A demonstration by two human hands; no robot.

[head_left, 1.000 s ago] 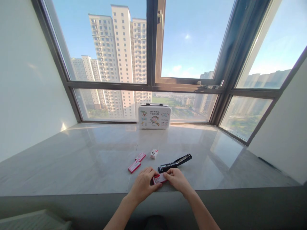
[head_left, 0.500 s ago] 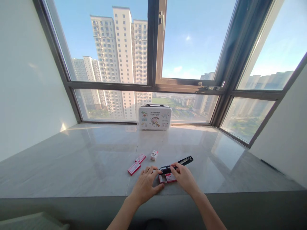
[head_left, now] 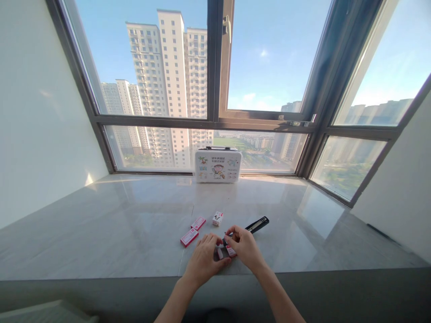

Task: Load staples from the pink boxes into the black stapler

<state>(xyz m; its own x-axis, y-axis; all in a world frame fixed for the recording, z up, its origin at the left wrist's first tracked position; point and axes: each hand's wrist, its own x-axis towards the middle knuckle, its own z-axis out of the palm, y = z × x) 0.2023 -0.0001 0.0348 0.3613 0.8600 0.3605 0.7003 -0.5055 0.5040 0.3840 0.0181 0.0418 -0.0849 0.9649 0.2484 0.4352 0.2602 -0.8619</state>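
A long black stapler (head_left: 257, 224) lies slantwise near the front edge of the stone sill, its far arm pointing up and right. My right hand (head_left: 247, 251) covers its middle, thumb and fingers closed at the stapler's near end. My left hand (head_left: 204, 258) lies to the left, fingers and thumb curved around an open red-and-white staple box (head_left: 231, 251). The box sits below the stapler's near end, partly hidden by both hands. What lies between my right fingertips is mostly covered.
Two flat pink-and-white boxes (head_left: 189, 237) lie end to end left of my hands. A small white box (head_left: 217, 218) stands behind them. A white cartoon-printed case (head_left: 217, 166) stands against the window (head_left: 269, 150). The sill's front edge (head_left: 117, 278) runs beneath my wrists.
My right hand has slid left along the stapler to its near end. The open staple box has shifted slightly left. My left hand has barely moved.
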